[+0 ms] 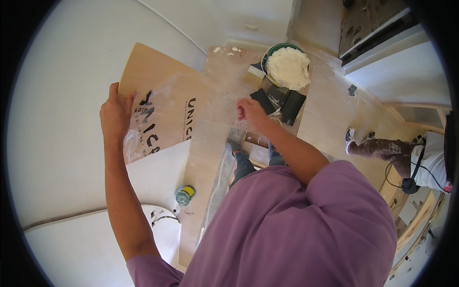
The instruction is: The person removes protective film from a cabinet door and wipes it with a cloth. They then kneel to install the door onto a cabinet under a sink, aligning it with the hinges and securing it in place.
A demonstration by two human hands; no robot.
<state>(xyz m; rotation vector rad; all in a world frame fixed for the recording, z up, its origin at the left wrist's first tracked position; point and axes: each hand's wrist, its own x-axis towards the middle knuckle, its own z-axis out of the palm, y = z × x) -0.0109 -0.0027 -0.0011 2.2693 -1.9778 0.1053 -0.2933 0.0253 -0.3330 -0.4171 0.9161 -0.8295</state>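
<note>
My left hand (116, 112) grips the left edge of a thin tan board (158, 64), its thumb over the face and its fingers behind. The board is tilted against the white wall. Clear plastic film with black printing (167, 122) covers much of its lower part. A loose stretch of film (217, 103) runs right from the board to my right hand (251, 113). That hand is closed on the film, in front of my body. Past it stands a bucket of white paste (288, 67).
Beside the bucket lie dark flat pieces (292, 107) smeared with white. A jar with a yellow label (185, 195) stands near the wall. My feet are on a narrow platform (220, 165). At the right is another person in brown trousers (389, 150).
</note>
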